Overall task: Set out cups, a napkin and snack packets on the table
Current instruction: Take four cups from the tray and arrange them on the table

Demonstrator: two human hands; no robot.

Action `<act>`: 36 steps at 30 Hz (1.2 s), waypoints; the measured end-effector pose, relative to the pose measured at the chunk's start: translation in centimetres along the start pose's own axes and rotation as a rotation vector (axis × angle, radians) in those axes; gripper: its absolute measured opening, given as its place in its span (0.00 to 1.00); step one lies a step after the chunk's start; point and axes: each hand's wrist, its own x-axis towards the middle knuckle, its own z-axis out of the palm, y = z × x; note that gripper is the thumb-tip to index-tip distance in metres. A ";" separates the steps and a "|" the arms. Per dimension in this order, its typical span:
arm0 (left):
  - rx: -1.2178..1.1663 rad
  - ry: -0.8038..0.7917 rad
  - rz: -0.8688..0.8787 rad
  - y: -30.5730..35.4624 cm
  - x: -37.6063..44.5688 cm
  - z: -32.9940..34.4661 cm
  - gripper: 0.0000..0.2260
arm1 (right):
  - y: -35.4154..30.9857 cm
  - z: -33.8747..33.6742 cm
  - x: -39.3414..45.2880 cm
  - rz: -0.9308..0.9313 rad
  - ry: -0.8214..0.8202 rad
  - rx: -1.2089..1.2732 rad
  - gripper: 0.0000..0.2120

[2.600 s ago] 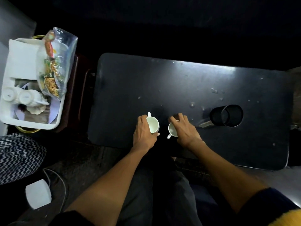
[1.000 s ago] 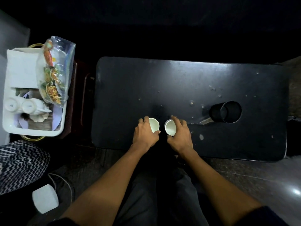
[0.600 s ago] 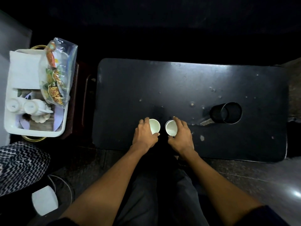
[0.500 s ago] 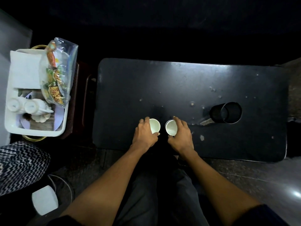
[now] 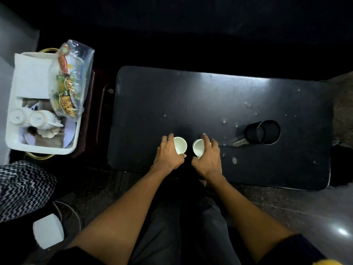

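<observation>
Little moved since half a second ago: both hands still on the cups, cups in the same spots near the table's near edge; 2.6 s back both cups were tipped with handles showing, now upright, mouths up.

Left hand (image 5: pixel 169 153) curled round the left cup (image 5: pixel 180 145), fingers over its far-left side, thumb tip at its near rim. Right hand (image 5: pixel 208 156) curled round the right cup (image 5: pixel 198 147), fingers over its far-right side, thumb at the near edge. Cups just beside each other, narrow gap between, not touching. Both white, inside bare. Both standing on the table (image 5: pixel 219 96), dark, speckled with pale flecks.

Black cylinder (image 5: pixel 262 132) lying on its side to the right, open end toward the camera, well apart from the cups.

White tray (image 5: pixel 41 149) on a stand left of the table. Napkin (image 5: pixel 31 77) folded at its far end. Snack bag (image 5: pixel 71 81), clear plastic with printed packets inside, leaning over the tray's right side. Two more white cups (image 5: pixel 27 118) lying on their sides in the tray, bases toward the camera. Small pale shell-shaped piece (image 5: pixel 47 131) just near them; what it is, cannot tell.

Zigzag cloth (image 5: pixel 23 188) at lower left. White box (image 5: pixel 48 230) with cord on the floor below it.
</observation>
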 end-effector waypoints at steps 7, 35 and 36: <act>-0.038 0.017 0.039 -0.6 -1.7 -3.1 0.40 | -3.9 -0.6 -1.9 -0.201 0.131 -0.253 0.37; -0.390 0.366 -0.101 -26.1 -4.6 -22.5 0.40 | -35.1 16.7 -7.1 -0.699 -0.281 -0.463 0.34; -0.386 0.381 -0.089 -27.1 -4.5 -22.8 0.40 | -35.6 17.6 -7.2 -0.703 -0.288 -0.465 0.34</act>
